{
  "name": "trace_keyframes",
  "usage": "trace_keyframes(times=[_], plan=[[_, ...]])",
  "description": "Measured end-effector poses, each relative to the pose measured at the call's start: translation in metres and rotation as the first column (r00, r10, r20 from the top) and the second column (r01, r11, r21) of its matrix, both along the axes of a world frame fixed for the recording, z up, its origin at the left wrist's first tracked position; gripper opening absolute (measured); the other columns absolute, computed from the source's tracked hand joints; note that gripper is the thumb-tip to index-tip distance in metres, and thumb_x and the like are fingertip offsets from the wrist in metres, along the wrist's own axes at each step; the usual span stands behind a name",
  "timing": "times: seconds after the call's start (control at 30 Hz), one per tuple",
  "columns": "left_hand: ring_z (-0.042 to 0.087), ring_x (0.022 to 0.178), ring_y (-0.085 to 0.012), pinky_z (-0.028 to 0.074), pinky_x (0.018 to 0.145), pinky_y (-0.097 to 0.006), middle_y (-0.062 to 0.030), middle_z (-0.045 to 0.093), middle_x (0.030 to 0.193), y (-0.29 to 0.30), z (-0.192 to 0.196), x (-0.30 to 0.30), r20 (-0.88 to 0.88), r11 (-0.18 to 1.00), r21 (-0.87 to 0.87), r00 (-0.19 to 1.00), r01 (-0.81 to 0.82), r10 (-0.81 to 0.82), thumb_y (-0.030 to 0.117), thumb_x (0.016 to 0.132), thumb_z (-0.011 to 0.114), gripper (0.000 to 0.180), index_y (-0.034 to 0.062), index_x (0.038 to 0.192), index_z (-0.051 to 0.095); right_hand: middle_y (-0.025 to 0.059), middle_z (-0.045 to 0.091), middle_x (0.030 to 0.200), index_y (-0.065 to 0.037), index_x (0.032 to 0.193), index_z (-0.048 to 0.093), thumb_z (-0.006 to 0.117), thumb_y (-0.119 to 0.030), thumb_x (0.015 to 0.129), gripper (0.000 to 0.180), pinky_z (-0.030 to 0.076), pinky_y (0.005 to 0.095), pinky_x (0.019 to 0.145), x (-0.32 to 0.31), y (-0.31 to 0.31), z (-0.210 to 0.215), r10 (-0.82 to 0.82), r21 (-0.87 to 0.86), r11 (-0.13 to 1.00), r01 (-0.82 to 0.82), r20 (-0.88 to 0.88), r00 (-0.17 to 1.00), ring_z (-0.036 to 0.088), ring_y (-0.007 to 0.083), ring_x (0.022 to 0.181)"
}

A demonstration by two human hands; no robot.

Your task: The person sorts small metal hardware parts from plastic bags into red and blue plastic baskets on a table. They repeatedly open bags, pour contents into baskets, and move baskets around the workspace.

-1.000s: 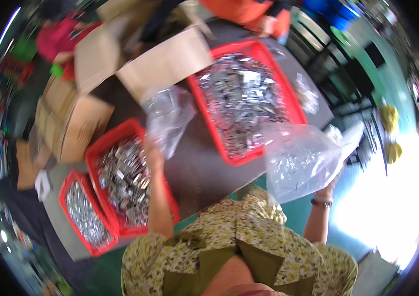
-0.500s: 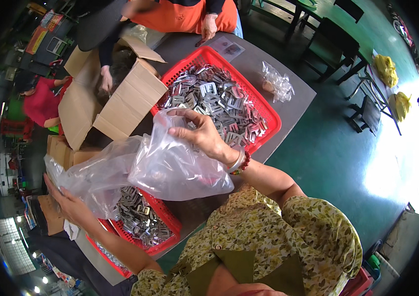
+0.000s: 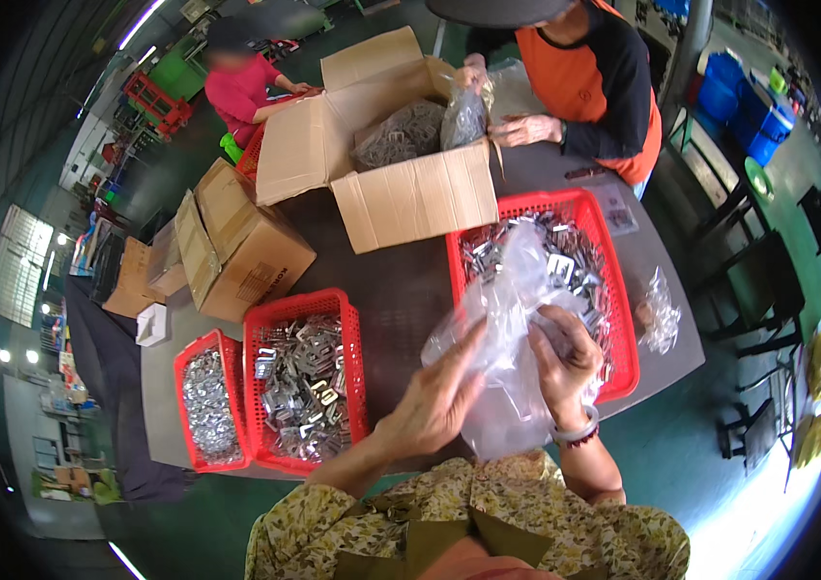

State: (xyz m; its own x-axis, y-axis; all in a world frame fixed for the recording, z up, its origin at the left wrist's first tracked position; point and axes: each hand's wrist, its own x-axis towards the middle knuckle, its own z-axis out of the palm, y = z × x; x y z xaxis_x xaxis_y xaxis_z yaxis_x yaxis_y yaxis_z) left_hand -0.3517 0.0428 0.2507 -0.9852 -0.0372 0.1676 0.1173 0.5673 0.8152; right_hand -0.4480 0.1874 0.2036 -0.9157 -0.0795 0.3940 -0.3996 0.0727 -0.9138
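Clear plastic bag (image 3: 512, 362) is held above the near table edge, at about 5 o'clock from the picture centre, crumpled between both hands. It is gripped from the side by the left hand (image 3: 437, 401), whose fingers are closed against the film, and it is pinched by the right hand (image 3: 565, 360) at the bag's 3 o'clock side. Behind the bag, at 12 o'clock, a large red basket (image 3: 623, 290) with metal parts is seen. At 9 o'clock, two smaller red baskets (image 3: 347, 309) of metal pieces are placed on the dark table (image 3: 401, 280). Farther, at 11 o'clock, an open cardboard box (image 3: 415, 198) is being filled by another person (image 3: 604, 87).
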Motion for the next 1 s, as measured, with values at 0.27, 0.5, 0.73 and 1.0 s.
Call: trace_keyframes(times=[0.27,0.5,0.73,1.0], plan=[[0.06,0.097,-0.038,0.05,0.083,-0.041,-0.0219,0.057,0.111,-0.039,-0.054,0.024,0.014,0.999,0.029,1.0,0.016,-0.017,0.008,0.076,0.072,0.069,-0.0017,0.135,0.037,0.007,0.066,0.076,0.002,0.082,0.065,0.073,0.002,0.077,0.009,0.044,0.0218,0.047,0.015,-0.004,0.029,0.423,-0.124,0.906,-0.405,0.231,0.876,0.057,0.0093,0.055],[0.061,0.081,-0.0141,0.051,0.07,-0.029,-0.0075,0.066,0.095,-0.08,-0.049,0.07,0.056,0.524,0.52,0.639,-0.675,0.767,0.002,0.077,0.071,0.035,-0.0001,0.11,0.06,-0.007,0.04,0.058,-0.002,0.108,0.064,0.051,-0.013,0.097,0.02,0.022,0.0187,0.042,-0.075,0.065,0.021,-0.18,0.193,0.962,0.192,-0.078,0.981,0.03,0.0008,0.047],[0.065,0.085,-0.0241,0.055,0.074,-0.034,-0.0164,0.065,0.1,-0.122,-0.043,0.133,-0.175,0.207,0.927,0.126,-0.314,0.976,0.013,0.089,0.056,0.028,-0.0078,0.107,0.062,0.0004,0.049,0.077,-0.004,0.122,0.053,0.063,-0.035,0.088,0.047,0.032,0.0231,0.043,-0.228,0.324,-0.202,-0.213,0.282,0.955,0.09,0.44,0.872,0.041,0.0066,0.053],[0.065,0.088,-0.0264,0.055,0.075,-0.039,-0.0186,0.065,0.105,-0.061,-0.003,0.107,-0.135,-0.002,0.869,-0.24,-0.494,0.961,0.012,0.085,0.061,0.032,-0.0111,0.108,0.06,0.0291,0.036,0.128,-0.025,0.147,0.022,0.066,-0.062,0.074,0.094,0.032,0.0548,0.1,-0.257,0.341,-0.36,-0.57,0.88,0.475,-0.02,0.324,0.755,0.037,0.0445,0.118]])
